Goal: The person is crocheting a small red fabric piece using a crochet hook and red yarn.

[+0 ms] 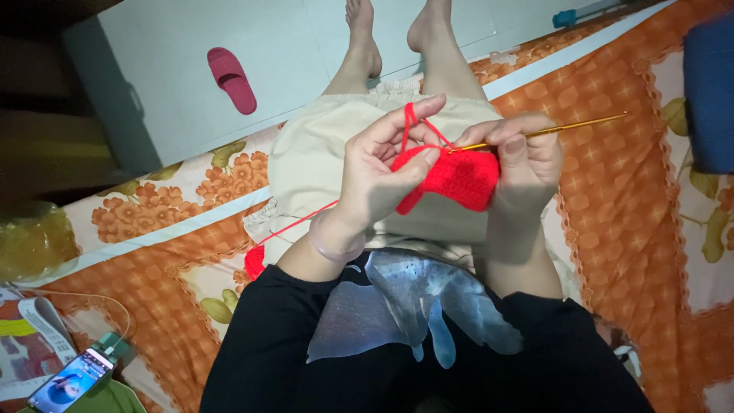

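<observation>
A red crocheted piece (459,177) hangs between both hands above my lap. My left hand (378,172) pinches its left edge, and the red yarn strand (410,122) loops up over my raised index finger. My right hand (524,160) grips a gold crochet hook (566,127); the hook's tip meets the piece's top edge and its shaft sticks out to the right. The yarn trails down left to a red yarn ball (254,262) beside my hip.
I sit on a bed with an orange flowered sheet (627,206), legs hanging over the edge. A pink slipper (232,79) lies on the white floor. A lit phone (70,380) lies at lower left and a blue cushion (709,92) at right.
</observation>
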